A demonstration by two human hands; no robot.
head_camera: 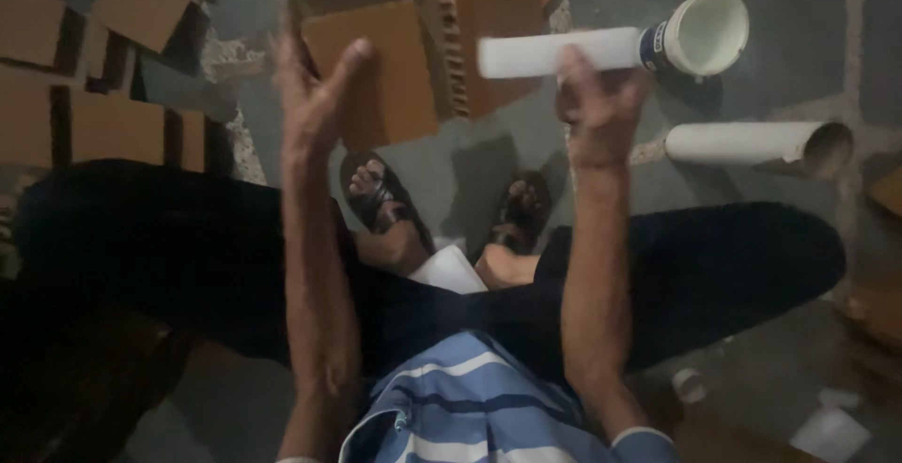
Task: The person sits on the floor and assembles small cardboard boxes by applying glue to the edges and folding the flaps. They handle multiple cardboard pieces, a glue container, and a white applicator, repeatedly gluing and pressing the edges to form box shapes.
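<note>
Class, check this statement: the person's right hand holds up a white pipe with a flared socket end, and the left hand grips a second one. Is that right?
Not quite. In the head view the left hand is open and empty. The right hand does hold the white pipe; the second pipe lies on the floor.

1. Below you, the grey concrete floor [799, 40] carries everything.
2. A white pipe [742, 142] lies on it at your right.
3. Brown cardboard pieces [376, 69] lie ahead and at your left.
4. Your sandalled feet [376, 195] rest on it.
</note>
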